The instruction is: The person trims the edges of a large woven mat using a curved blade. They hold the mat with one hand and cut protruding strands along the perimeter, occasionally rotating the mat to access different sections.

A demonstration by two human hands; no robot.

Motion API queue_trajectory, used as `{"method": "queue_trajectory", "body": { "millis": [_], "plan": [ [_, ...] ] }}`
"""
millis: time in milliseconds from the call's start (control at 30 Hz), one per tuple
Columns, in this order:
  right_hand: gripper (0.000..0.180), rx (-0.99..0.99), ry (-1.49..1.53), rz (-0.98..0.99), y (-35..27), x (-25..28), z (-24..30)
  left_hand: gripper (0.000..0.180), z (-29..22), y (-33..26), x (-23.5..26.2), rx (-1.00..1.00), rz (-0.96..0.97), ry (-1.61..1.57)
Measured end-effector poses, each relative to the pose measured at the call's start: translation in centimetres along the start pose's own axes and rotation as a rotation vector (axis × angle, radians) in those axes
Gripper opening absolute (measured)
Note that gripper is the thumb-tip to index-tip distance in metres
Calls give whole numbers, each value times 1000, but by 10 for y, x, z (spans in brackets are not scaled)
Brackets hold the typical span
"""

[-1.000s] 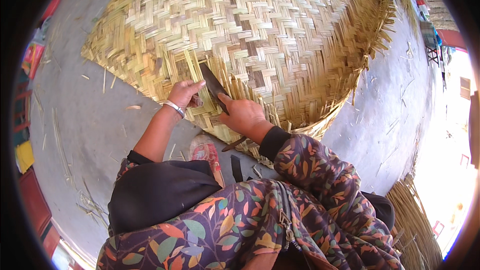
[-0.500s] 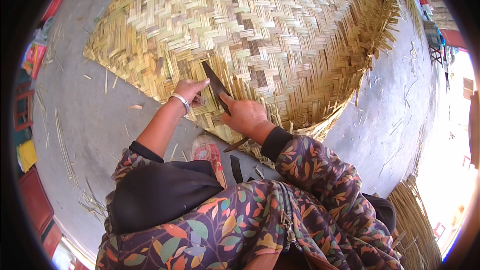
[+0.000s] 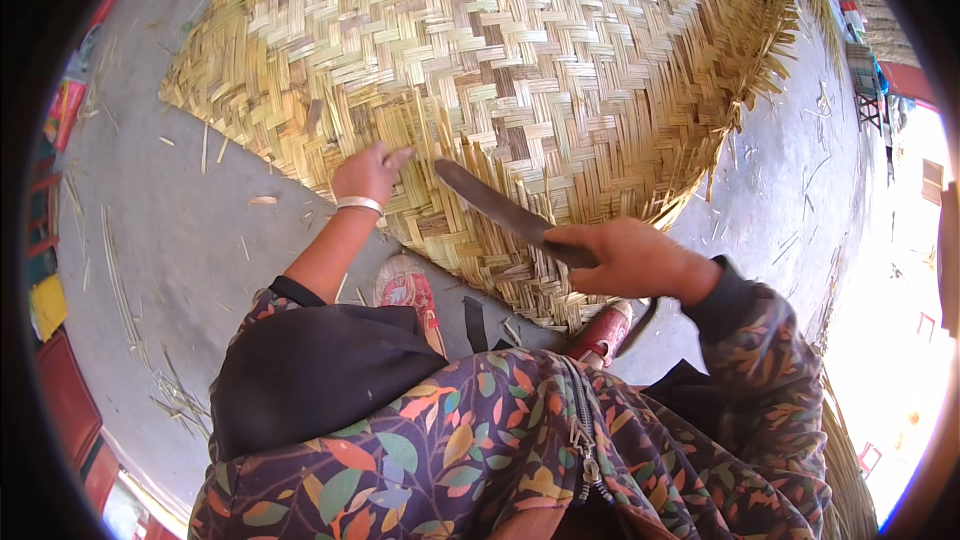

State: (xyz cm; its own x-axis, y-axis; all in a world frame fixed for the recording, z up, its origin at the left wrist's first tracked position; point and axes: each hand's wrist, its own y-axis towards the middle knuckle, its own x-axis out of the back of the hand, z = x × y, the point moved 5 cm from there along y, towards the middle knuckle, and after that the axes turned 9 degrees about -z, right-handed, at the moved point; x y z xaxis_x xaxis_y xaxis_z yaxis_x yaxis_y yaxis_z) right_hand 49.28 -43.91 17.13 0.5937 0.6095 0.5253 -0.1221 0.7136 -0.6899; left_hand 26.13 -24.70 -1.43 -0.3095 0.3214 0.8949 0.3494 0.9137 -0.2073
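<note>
A large woven bamboo mat [image 3: 520, 50] lies on the grey concrete floor [image 3: 160, 240]. My left hand [image 3: 365, 172], with a silver bangle on the wrist, rests fingers-down on the mat's near edge. My right hand [image 3: 625, 258] is closed around the handle of a long dark knife [image 3: 490, 205]. The blade points up and left, raised just above the mat, its tip close to my left hand's fingers. My flowered sleeves and red shoes [image 3: 408, 288] show below.
Loose bamboo slivers [image 3: 120, 280] are scattered over the floor at the left. Frayed strip ends stick out along the mat's right edge [image 3: 770, 50]. Another woven piece [image 3: 850, 460] lies at the lower right. Coloured objects [image 3: 60, 110] line the far left.
My right hand has drawn back to the right and lifted the knife off the mat's edge. My left hand has stayed pressed on the weave.
</note>
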Motion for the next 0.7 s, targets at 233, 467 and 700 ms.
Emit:
{"method": "queue_trajectory", "body": {
  "millis": [233, 467, 700],
  "plan": [
    [56, -114, 1005, 20, 0, 16, 2, 35, -8, 11, -10, 302, 182, -931],
    [59, -98, 1335, 204, 11, -20, 16, 20, -15, -6, -24, 442, 746, -1047],
    [60, -157, 1359, 280, 25, -48, 16, 29, -7, -14, -20, 375, 472, -903]
  ]
}}
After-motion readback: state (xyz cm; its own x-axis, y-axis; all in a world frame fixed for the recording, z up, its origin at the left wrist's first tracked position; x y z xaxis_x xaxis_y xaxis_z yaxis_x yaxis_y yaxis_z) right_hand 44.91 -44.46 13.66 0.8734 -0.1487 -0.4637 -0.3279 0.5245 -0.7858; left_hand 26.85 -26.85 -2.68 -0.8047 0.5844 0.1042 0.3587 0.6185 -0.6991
